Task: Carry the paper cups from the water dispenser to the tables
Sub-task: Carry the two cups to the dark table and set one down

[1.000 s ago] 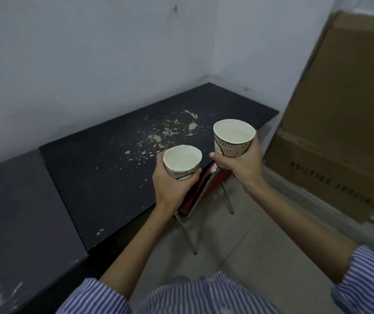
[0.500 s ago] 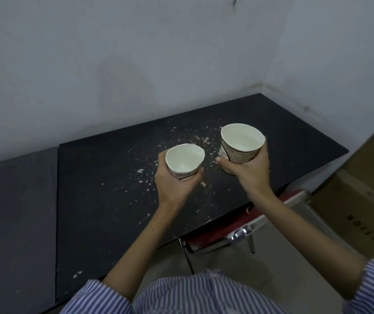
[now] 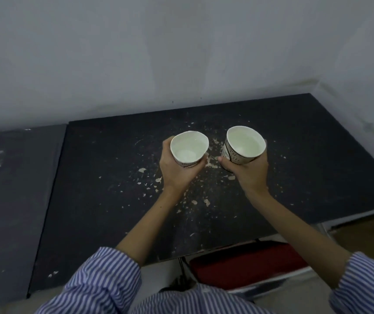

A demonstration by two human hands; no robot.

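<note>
Cups, one in each hand, are held out over the black table (image 3: 104,200), both upright and well clear of each other. At the far left lies a second dark tabletop (image 3: 11,189), butted against the black one and smeared with a pale streak. Next comes the left hand (image 3: 175,171), its fingers wrapped closed around the left cup (image 3: 189,148), whose white inside faces up; whether it holds water I cannot tell. Between the two cups the tabletop is littered with pale flakes (image 3: 211,164). The right hand (image 3: 248,172) grips the right cup (image 3: 245,145) the same way, thumb on its printed side, fingers curled behind. Both arms come out of rolled blue striped sleeves (image 3: 104,275). Near the right, under the table's edge, sits a red chair seat (image 3: 245,264). A plain grey wall (image 3: 181,53) stands behind.
</note>
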